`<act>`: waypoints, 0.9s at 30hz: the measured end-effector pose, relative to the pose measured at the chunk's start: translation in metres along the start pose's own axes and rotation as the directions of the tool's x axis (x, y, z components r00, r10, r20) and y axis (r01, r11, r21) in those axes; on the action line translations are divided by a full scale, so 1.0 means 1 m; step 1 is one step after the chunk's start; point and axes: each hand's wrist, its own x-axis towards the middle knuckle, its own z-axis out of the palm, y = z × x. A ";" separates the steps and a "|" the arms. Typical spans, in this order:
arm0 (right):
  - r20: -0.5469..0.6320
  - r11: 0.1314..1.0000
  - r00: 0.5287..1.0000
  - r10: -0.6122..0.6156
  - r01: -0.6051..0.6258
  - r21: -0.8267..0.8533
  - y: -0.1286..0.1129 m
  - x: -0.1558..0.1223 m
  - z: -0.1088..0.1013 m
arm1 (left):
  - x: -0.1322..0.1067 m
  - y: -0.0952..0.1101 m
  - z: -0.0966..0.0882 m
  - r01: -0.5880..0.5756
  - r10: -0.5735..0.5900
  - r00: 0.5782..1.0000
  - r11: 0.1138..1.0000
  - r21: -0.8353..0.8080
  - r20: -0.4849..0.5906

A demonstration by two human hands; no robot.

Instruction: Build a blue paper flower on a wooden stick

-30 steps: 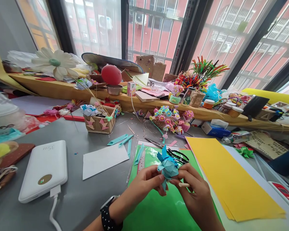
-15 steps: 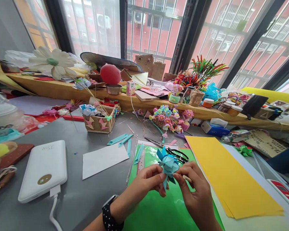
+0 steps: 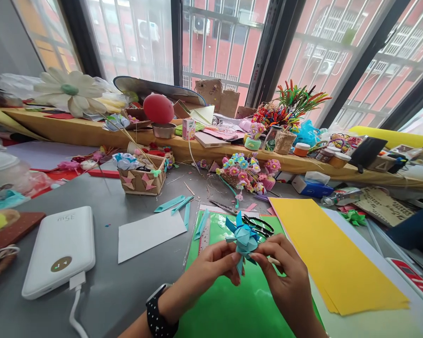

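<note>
Both my hands hold a small folded blue paper flower (image 3: pixel 244 236) above a green sheet (image 3: pixel 229 300). My left hand (image 3: pixel 211 267), with a black watch on the wrist, pinches the flower's lower left side. My right hand (image 3: pixel 285 281) pinches its lower right side and also carries a thin pale stick between the fingers. Black-handled scissors (image 3: pixel 257 225) lie on the green sheet just behind the flower.
Yellow paper sheets (image 3: pixel 331 253) lie to the right, a white sheet (image 3: pixel 150 234) and blue paper strips (image 3: pixel 178 204) to the left. A white power bank (image 3: pixel 61 249) with cable sits front left. A cardboard box (image 3: pixel 141 178), a paper-flower basket (image 3: pixel 243 173) and a cluttered wooden ledge (image 3: pixel 204 150) stand behind.
The flower has turned slightly between my fingers and my right hand has closed in nearer the left. The view has shifted a little.
</note>
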 end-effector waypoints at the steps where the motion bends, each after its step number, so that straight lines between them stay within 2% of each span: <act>1: 0.005 1.000 1.000 -0.012 0.012 -0.007 -0.001 0.001 -0.001 | -0.001 0.001 0.000 -0.042 0.044 0.999 0.998 0.052 -0.029; 3: 0.017 0.999 0.999 -0.046 0.047 -0.019 -0.002 0.002 -0.001 | -0.002 0.003 0.000 -0.137 0.158 0.980 0.976 0.170 -0.121; 6: 0.045 0.992 0.991 -0.127 0.128 -0.021 -0.005 0.004 0.000 | -0.005 0.005 -0.001 -0.240 0.316 0.924 0.918 0.315 -0.216; 8: 0.061 0.983 0.981 -0.183 0.185 -0.020 -0.007 0.005 0.001 | -0.007 0.006 -0.002 -0.287 0.376 0.906 0.884 0.368 -0.197; 10: 0.058 0.975 0.973 -0.221 0.223 -0.022 -0.008 0.005 0.001 | -0.009 0.007 -0.002 -0.322 0.399 0.906 0.866 0.383 -0.140; 13: 0.047 0.967 0.967 -0.251 0.253 -0.029 -0.008 0.003 0.002 | -0.011 0.008 -0.002 -0.343 0.395 0.915 0.866 0.365 -0.077; 18: 0.032 0.965 0.965 -0.261 0.262 -0.016 -0.007 0.001 0.001 | -0.010 0.007 -0.004 -0.365 0.416 0.907 0.852 0.375 -0.063; 23: 0.050 0.975 0.974 -0.219 0.217 0.039 -0.008 -0.002 0.001 | -0.011 0.008 -0.002 -0.241 0.252 0.967 0.950 0.197 -0.033; 27: 0.032 0.988 0.991 -0.132 0.129 0.089 -0.008 -0.003 0.004 | -0.010 0.006 -0.002 -0.214 0.219 0.975 0.964 0.156 -0.018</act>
